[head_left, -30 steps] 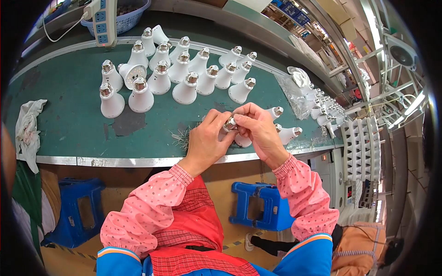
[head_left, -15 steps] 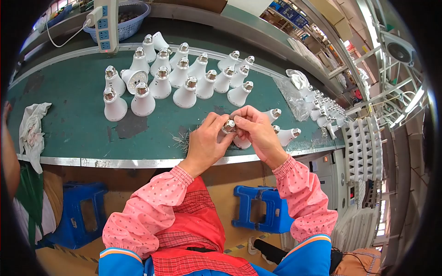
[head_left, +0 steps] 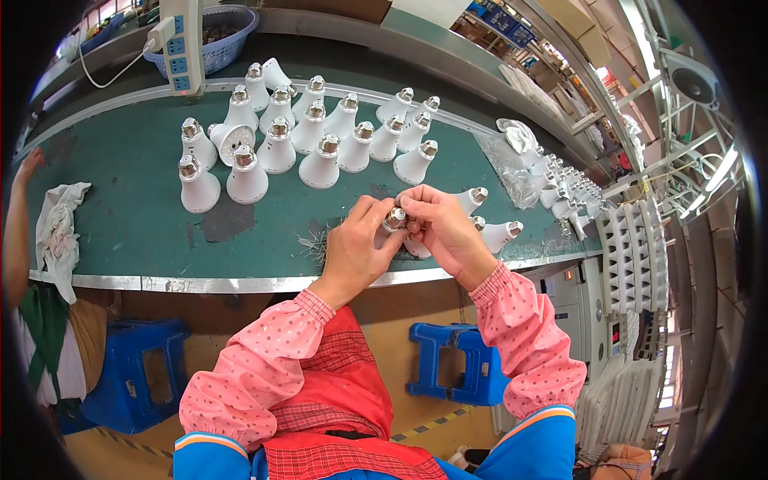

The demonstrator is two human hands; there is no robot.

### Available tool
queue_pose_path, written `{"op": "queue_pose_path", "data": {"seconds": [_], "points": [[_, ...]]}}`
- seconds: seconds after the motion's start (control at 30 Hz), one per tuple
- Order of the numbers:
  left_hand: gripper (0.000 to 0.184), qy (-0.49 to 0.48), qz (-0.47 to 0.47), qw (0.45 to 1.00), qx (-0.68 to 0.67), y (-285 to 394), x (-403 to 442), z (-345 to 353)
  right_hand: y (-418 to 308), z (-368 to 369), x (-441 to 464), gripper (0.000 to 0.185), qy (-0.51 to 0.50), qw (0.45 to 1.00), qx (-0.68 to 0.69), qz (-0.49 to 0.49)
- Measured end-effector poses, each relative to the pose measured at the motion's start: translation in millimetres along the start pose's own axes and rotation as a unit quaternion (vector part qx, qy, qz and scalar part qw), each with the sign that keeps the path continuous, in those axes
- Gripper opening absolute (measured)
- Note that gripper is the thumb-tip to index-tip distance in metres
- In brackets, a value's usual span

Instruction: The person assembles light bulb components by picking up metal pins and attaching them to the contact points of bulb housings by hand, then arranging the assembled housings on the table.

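My left hand is wrapped round a white bulb with a silver screw cap, held upright near the table's front edge. The fingers of my right hand are pinched together at the right side of that cap; what they hold, if anything, is too small to make out. Several white bulbs stand caps up behind my hands, and one bulb leans with its round face showing. More bulbs lie to the right of my right hand. A pile of thin wire pieces touches the area left of my left hand.
A white cloth hangs over the table edge at left, near a co-worker's arm. A power strip and a blue basket are behind. Plastic wrap and many small white parts lie right. Blue stools stand below.
The co-worker's arm at the left has come further into view on the table. My hands stay around the bulb, with my right fingers shifted slightly at the cap. The view has moved slightly.
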State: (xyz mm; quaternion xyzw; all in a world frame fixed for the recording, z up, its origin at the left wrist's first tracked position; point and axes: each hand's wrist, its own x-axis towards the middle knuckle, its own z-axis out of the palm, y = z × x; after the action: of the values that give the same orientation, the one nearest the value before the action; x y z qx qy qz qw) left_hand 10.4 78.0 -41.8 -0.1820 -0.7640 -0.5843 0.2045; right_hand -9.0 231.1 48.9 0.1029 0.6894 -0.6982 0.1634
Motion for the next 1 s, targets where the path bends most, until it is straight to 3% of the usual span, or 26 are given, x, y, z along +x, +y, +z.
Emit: {"op": "queue_pose_path", "data": {"seconds": [0.4,0.6,1.0], "points": [[0.045,-0.004,-0.005,1.0,-0.006,0,0,-2,0,0,-8,0.012,-0.035,0.999,0.042,0.005],[0.045,-0.005,-0.002,1.0,-0.006,1,0,-2,7,-1,-9,0.016,-0.022,0.999,0.0,-0.043],[0.039,-0.009,-0.006,1.0,-0.012,-1,1,-1,20,-1,-6,0.013,0.013,0.991,0.044,-0.127]]}}
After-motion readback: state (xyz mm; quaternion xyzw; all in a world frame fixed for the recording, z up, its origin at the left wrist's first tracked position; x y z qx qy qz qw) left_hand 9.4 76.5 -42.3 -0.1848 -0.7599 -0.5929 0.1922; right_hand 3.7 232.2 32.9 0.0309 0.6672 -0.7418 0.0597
